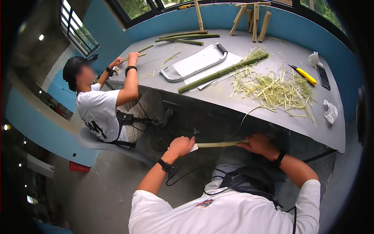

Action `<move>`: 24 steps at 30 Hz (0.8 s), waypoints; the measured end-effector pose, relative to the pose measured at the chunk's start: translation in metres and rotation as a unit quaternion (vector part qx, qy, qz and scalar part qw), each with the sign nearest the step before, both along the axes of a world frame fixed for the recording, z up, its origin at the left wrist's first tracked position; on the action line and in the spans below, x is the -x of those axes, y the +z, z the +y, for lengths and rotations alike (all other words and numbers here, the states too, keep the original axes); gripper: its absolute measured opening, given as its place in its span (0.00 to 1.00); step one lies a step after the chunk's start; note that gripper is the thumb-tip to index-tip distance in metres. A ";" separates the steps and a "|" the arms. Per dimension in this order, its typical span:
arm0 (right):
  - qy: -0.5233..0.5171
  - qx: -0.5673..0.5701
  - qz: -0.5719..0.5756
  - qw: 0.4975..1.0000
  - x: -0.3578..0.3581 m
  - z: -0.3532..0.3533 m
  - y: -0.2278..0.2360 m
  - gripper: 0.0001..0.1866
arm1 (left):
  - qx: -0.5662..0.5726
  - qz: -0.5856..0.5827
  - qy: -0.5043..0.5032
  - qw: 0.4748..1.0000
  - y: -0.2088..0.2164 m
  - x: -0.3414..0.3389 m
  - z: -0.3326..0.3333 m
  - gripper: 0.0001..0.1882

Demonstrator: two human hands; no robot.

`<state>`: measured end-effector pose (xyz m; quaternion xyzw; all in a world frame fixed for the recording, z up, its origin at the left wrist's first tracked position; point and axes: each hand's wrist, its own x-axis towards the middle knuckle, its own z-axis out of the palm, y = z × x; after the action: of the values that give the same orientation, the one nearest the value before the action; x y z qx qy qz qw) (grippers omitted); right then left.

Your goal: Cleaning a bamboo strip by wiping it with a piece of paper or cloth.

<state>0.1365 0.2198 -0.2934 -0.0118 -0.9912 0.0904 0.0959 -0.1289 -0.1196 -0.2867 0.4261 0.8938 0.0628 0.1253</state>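
Note:
A pale, peeled bamboo stick [222,144] stretches between my hands, below the table's front edge. My left hand [182,147] is closed around its left end, with a small white piece [193,148], paper-like, showing between the fingers and the stick. The stick's right end is gripped in my right hand [260,144], whose fingers are partly in shadow. On the table beyond lie a long green bamboo pole [222,73] and a heap of bamboo shavings [274,87].
A hacksaw [194,67] rests on white paper. Right of the shavings are a yellow utility knife [306,75], a phone [323,77] and crumpled tissue [330,112]. Bamboo pieces [255,23] stand by the wall. At left a seated person [105,101] holds a thin stick.

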 end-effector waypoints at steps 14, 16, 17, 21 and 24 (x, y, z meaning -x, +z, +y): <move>-0.101 0.248 -0.321 0.908 0.002 -0.005 0.030 0.43 | -0.122 0.192 -0.088 0.970 -0.009 0.000 -0.005 0.23; -0.052 0.160 -0.210 0.963 0.002 0.004 0.005 0.44 | -0.042 0.125 -0.108 0.985 -0.022 0.006 -0.007 0.21; -0.030 0.112 -0.152 0.982 0.002 0.007 -0.002 0.45 | -0.008 0.075 -0.115 0.990 -0.031 0.010 -0.010 0.21; 0.016 -0.038 -0.009 0.999 0.002 -0.007 0.004 0.42 | 0.102 -0.268 -0.073 0.955 -0.044 0.022 -0.022 0.25; 0.018 -0.094 0.025 0.995 0.002 -0.007 0.012 0.40 | 0.157 -0.315 -0.036 0.935 -0.041 0.016 -0.012 0.27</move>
<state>0.1344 0.2127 -0.2814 0.0175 -0.9927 -0.0014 0.1197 -0.1448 -0.1316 -0.3274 0.3914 0.7912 0.0483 0.4675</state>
